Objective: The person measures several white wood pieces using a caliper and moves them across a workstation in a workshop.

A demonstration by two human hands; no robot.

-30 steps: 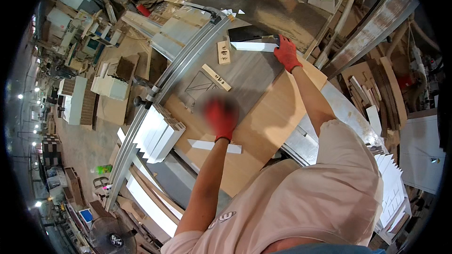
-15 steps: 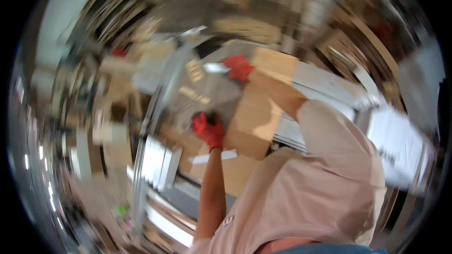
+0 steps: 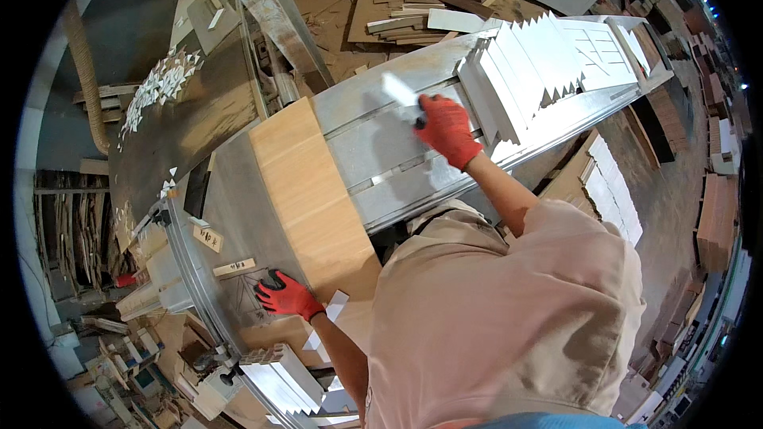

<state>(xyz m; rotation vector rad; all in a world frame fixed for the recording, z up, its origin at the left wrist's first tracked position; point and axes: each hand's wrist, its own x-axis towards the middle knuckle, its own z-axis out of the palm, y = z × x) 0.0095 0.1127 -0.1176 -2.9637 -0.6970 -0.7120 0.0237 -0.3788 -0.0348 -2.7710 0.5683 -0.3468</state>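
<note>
Left hand [image 3: 288, 297]: you are resting it on the grey panel [image 3: 266, 218], fingers spread and released; whatever the palm is covering is hidden.
White strip [image 3: 338, 301]: lying beneath your left forearm, which is blocking its middle.
Right hand [image 3: 447, 129]: you are clenching your fingers on one end of a white piece [image 3: 399, 90], holding it over the metal bench [image 3: 358, 143]; blur is smearing its outline, and the grip is covering its near end.
Arm swing: a second ago you were holding a white piece at the grey panel's far edge; now your right arm is extending beyond the tan board [image 3: 306, 179].
White stack [image 3: 517, 71]: standing just beyond your right hand; the work is apparently shifting toward this side, judging by that swing.
White scraps [image 3: 163, 83]: lying far off in a heap, individual pieces proving too small to count.
</note>
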